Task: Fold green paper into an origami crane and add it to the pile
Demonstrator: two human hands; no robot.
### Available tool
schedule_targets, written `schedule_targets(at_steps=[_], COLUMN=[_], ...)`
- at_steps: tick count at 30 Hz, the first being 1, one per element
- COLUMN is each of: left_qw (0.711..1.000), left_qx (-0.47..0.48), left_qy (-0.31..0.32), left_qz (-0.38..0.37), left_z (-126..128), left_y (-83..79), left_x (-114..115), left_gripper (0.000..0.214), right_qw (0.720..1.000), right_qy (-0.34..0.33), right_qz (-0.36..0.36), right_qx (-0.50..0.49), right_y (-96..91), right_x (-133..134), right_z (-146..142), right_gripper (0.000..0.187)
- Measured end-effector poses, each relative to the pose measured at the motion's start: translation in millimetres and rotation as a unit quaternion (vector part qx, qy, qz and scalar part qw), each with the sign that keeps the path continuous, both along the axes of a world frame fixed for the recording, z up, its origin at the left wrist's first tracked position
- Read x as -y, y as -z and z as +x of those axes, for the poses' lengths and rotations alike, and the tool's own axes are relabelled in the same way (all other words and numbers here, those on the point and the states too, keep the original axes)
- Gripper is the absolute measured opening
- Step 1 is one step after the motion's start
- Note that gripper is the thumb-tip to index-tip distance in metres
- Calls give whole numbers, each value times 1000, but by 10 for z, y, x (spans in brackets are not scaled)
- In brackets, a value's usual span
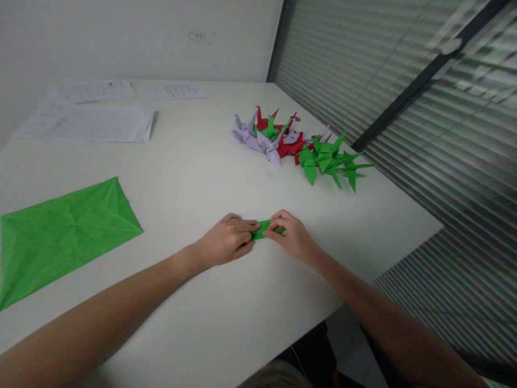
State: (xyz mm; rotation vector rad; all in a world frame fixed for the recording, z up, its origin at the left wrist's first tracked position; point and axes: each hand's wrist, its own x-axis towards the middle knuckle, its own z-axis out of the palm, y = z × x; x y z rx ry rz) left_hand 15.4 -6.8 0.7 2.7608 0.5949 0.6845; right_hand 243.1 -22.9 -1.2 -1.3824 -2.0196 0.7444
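A small folded strip of green origami paper (pixel 260 230) lies on the white table between my hands. My left hand (pixel 231 239) rests on the table, its fingers closed onto the left end of the paper and holding it down. With thumb and fingers pinched, my right hand (pixel 291 235) grips the right end and covers part of it. The exact shape of the fold is hidden under my fingers.
Beyond my hands stands a cluster of folded paper cranes, with purple (pixel 247 134), red (pixel 291 146) and green (pixel 325 156) ones. A large creased green sheet (pixel 70 231) lies at left. Printed papers (pixel 84 123) sit behind it. Window blinds (pixel 424 124) border the table's right edge.
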Motion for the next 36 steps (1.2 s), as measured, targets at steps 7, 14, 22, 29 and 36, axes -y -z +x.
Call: schedule_targets(at_steps=[7, 14, 22, 29, 36], left_qw=[1000, 1000, 999, 999, 998], left_qx=[10, 17, 24, 39, 32], left_qy=[3, 0, -8, -7, 6], left_qz=[9, -14, -41, -13, 47], left_z=[-2, -1, -7, 2, -4], left_y=[18, 24, 65, 90, 69], left_x=[1, -7, -20, -25, -31], left_gripper=[21, 22, 17, 14, 22], right_qw=[1000, 999, 999, 999, 999], right_qy=[7, -3, -5, -10, -9], right_qz=[5, -29, -25, -33, -30], right_qx=[11, 39, 40, 40, 42], right_y=[-6, -60, -66, -66, -55], right_x=[11, -62, -58, -69, -71], right_z=[-7, -31, -37, -31, -31], right_gripper=[15, 17, 17, 17, 17])
